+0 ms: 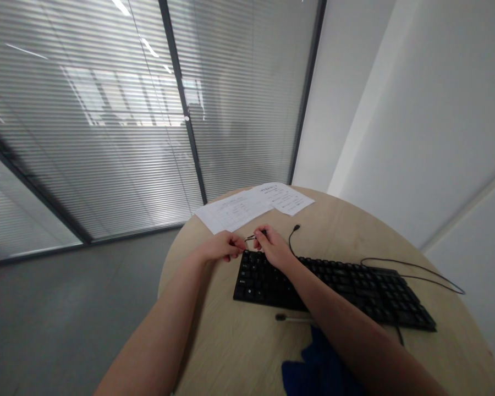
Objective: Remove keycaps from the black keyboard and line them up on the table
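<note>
A: What did your left hand (pixel 229 246) and right hand (pixel 273 246) have hold of?

B: A thin dark cord (pixel 251 238). It bridged the small gap between them, near the far left corner of the keyboard (pixel 258 279) on the worktop (pixel 218 335). Your fingers were pinched closed at both ends of it, but your knuckles hid how firm either grip was.

A: Where did you see trouble coming from?

B: The cord was slender, so a small slip of your left fingertips could have sprung it loose. Pulling your hands apart too hard might have strained it.

A: And below your right wrist?

B: Your right forearm crossed above the keyboard, so letting it sink could have pressed keys or nudged the board. The loose plug (pixel 296 227) lay just beyond that hand, where a sweep of your knuckles might have caught its lead.

A: Anything nearer you?

B: The thin stick (pixel 292 319) and blue cloth (pixel 303 377) sat by your right forearm. Drawing your elbow back carelessly could have dragged either one out of place.
</note>
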A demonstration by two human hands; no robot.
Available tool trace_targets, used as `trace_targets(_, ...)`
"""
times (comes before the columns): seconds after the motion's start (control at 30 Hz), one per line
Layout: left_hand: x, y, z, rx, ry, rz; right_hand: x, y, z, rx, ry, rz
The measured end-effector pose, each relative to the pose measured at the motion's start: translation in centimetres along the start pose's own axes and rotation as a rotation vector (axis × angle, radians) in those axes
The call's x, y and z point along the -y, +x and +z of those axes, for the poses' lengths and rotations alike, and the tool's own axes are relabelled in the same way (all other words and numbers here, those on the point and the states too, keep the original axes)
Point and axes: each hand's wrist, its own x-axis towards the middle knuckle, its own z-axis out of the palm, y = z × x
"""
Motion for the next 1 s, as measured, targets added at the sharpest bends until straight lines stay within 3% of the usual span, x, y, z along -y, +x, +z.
trace_targets(0.37, -0.3, -0.6, -0.2, 0.048, 0.082, -0.049, 0.9, -0.5, -0.2, 0.024, -0.171, 0.055)
trace_targets(0.63, -0.4, -0.4, 0.1, -0.009, 0.068, -0.063, 1.6, -0.9, 0.1, 0.069, -0.363, 0.0)
trace_targets(1.0, -1.0, -0.6, 0.2, -0.002, 0.101, -0.062, 1.9, -0.6, 0.2, 0.128, -0.389, 0.01)
